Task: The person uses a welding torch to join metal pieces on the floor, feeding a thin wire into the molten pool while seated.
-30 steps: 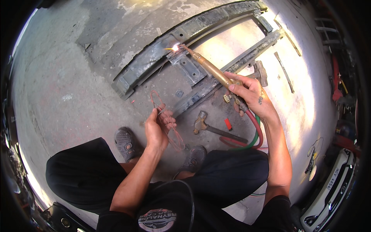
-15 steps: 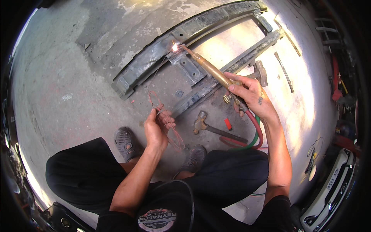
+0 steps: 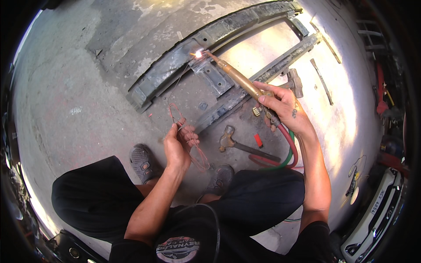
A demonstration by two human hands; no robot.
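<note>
"Both hands full?"
"Left hand (image 3: 179,143) grips looped wire (image 3: 204,158); right hand (image 3: 285,107) grips a brass torch (image 3: 239,78)."
"Beyond?"
"A glare (image 3: 198,54) (small but fierce) at the torch's tip, on the metal frame (image 3: 175,60) lying on the floor (image 3: 83,109)."

flame spot (image 3: 198,54): washed out | wire coil (image 3: 202,155): partly hidden by left hand (image 3: 176,147)

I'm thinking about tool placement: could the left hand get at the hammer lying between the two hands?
Probably yes: nothing solid shows between the left hand and the hammer, though the hand would likely have to release the thin looped wire it holds.
</note>
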